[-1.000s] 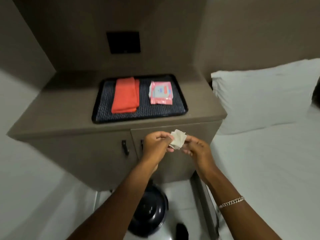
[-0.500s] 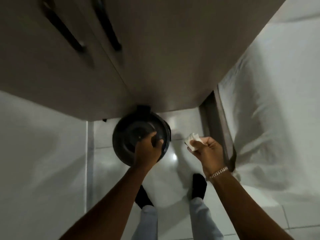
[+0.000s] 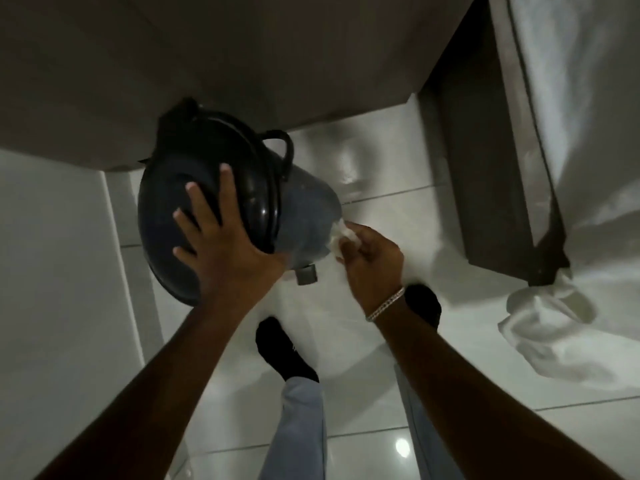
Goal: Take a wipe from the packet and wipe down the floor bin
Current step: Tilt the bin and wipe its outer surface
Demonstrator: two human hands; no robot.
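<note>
The floor bin (image 3: 304, 216) is a small round pedal bin with a glossy black lid and a grey body. It is tipped toward me on the white tiles below the cabinet. My left hand (image 3: 221, 244) lies flat on the lid with the fingers spread and holds the bin tilted. My right hand (image 3: 372, 261) is closed on a crumpled white wipe (image 3: 341, 237) and presses it against the bin's lower right side. The wipe packet is out of view.
A brown cabinet (image 3: 242, 57) overhangs the bin. The dark bed frame (image 3: 485, 150) and hanging white sheet (image 3: 571, 202) stand to the right. A white wall (image 3: 59, 271) closes the left. My feet in black socks (image 3: 284, 348) are on the tiles just behind the bin.
The view dropped from the cabinet top to the floor. My left hand spread flat on the lid and tipped the bin over. My right hand brought the wipe onto the bin's side.
</note>
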